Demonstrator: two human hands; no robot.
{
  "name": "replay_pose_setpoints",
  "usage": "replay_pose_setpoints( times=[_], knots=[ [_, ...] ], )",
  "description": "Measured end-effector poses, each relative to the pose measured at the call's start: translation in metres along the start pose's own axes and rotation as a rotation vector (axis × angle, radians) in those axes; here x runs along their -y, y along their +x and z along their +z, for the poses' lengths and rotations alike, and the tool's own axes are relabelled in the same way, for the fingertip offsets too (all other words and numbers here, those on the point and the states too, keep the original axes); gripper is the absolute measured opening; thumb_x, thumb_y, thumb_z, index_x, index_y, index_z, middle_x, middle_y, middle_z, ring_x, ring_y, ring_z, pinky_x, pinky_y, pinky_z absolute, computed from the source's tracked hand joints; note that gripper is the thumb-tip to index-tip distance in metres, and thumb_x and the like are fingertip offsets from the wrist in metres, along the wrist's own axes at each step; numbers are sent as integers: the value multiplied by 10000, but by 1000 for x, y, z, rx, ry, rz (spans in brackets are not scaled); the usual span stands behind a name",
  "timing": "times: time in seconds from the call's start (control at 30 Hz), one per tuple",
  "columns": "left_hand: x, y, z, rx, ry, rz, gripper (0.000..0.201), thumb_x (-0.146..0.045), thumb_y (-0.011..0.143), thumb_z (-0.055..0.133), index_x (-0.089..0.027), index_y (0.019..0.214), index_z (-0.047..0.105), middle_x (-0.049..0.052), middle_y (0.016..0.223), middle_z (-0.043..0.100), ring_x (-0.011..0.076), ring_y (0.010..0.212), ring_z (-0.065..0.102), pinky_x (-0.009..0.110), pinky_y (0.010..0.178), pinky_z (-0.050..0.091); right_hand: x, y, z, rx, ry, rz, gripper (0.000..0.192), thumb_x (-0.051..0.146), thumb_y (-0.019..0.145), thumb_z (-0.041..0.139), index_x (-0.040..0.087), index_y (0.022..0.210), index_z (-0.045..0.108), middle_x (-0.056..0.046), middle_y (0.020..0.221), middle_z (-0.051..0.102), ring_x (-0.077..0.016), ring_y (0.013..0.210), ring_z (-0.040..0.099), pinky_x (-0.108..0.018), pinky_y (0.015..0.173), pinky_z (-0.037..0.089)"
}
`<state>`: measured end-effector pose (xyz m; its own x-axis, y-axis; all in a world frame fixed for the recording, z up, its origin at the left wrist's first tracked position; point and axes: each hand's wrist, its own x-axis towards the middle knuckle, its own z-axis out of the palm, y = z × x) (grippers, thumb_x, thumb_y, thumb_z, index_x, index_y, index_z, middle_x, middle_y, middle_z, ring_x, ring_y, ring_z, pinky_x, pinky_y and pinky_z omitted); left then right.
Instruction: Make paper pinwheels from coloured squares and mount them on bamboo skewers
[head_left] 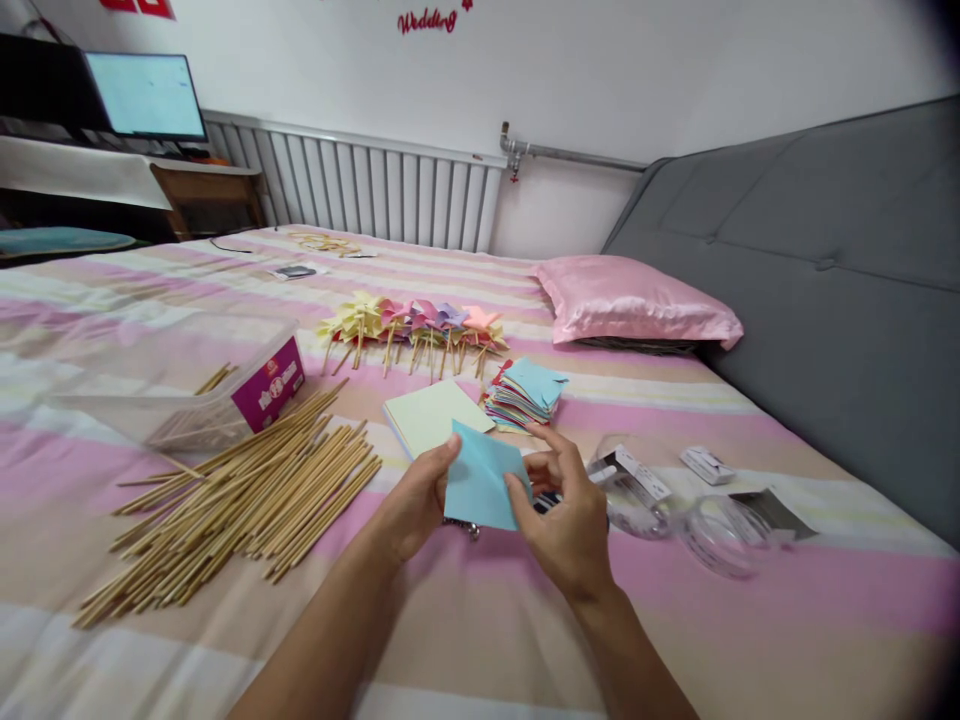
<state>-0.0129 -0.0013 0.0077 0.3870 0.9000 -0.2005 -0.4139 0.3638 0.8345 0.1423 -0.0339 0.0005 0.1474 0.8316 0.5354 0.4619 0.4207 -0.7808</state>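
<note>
A square sheet of blue paper [486, 478] is held up between both hands, with a faint crease across it. My left hand [421, 500] pinches its left edge, thumb on top. At the right edge my right hand [564, 515] grips it with the thumb in front; its other fingers are partly hidden behind. Just beyond lies a pad of pale yellow paper squares [436, 415]. Right of that pad rises a stack of cut coloured paper squares [529, 390], blue on top. Small dark and metallic items show partly under the hands, too covered to name.
Many thin wooden sticks [255, 510] lie left, beside a clear plastic box [180, 370] with a purple label. Paper pinwheels on sticks [420, 325] lie behind. To the right are clear plastic containers [724, 535], a small white box [706, 465] and a pink pillow [637, 300].
</note>
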Motion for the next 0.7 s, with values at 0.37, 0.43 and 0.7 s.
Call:
replay_pose_setpoints(
  times=[0.37, 0.43, 0.7],
  knots=[
    [0, 3, -8, -100, 18, -127, 290, -317, 656, 754, -78, 811, 703, 116, 699, 721, 163, 544, 632, 244, 549, 499, -6, 14, -26, 396, 76, 76, 381, 264, 878, 484, 279, 1249, 568, -29, 930, 647, -133, 670, 572, -255, 664, 469],
    [-1, 2, -9, -75, 43, -155, 300, -332, 653, 755, -80, 805, 703, 118, 695, 720, 165, 543, 636, 244, 549, 497, -9, 16, -34, 563, 89, 44, 317, 247, 896, 440, 273, 1113, 670, -38, 985, 672, -178, 850, 609, -281, 761, 468],
    [1, 0, -9, -2, 106, -220, 270, -336, 665, 747, -93, 772, 701, 101, 666, 714, 161, 532, 634, 237, 529, 482, -3, 18, -52, 951, 101, 24, 482, 100, 734, 608, 303, 1171, 623, 5, 1135, 665, -209, 997, 616, -329, 876, 465]
  ],
)
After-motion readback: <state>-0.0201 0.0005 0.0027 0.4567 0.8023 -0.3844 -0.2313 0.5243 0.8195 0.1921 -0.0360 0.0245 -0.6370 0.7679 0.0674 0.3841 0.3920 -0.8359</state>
